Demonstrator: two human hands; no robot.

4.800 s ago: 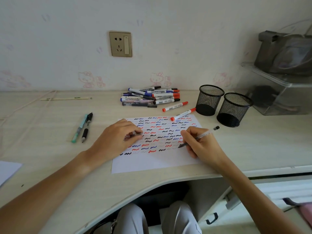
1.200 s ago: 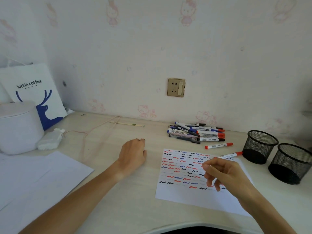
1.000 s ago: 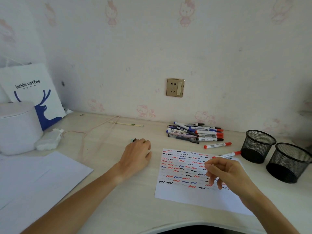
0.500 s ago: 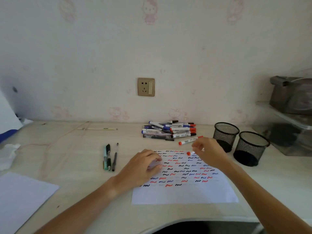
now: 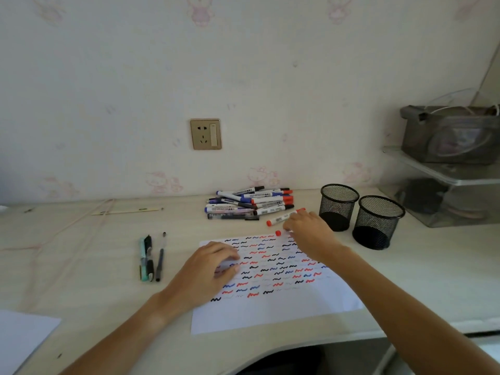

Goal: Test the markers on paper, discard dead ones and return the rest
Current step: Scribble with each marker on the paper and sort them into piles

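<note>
A white paper (image 5: 270, 312) covered in black, red and blue squiggles lies on the desk. My left hand (image 5: 209, 270) rests on its left part with bent fingers and holds nothing. My right hand (image 5: 311, 235) reaches over the paper's far edge, fingers curled down on a red marker (image 5: 278, 233) whose red end sticks out to the left. A second red marker (image 5: 282, 217) lies just beyond it. A pile of several markers (image 5: 249, 204) sits near the wall. Two black mesh cups (image 5: 338, 209) (image 5: 377, 223) stand to the right.
Three pens (image 5: 150, 258) lie side by side left of the paper. A thin stick (image 5: 127, 211) lies near the wall. A clear shelf (image 5: 443, 190) with a grey bag is at the far right. Another white sheet (image 5: 21, 336) is at the near left.
The view swung right. My left hand left the pens at the left and came back onto the paper. My right hand moved from the squiggles up to the red marker.
</note>
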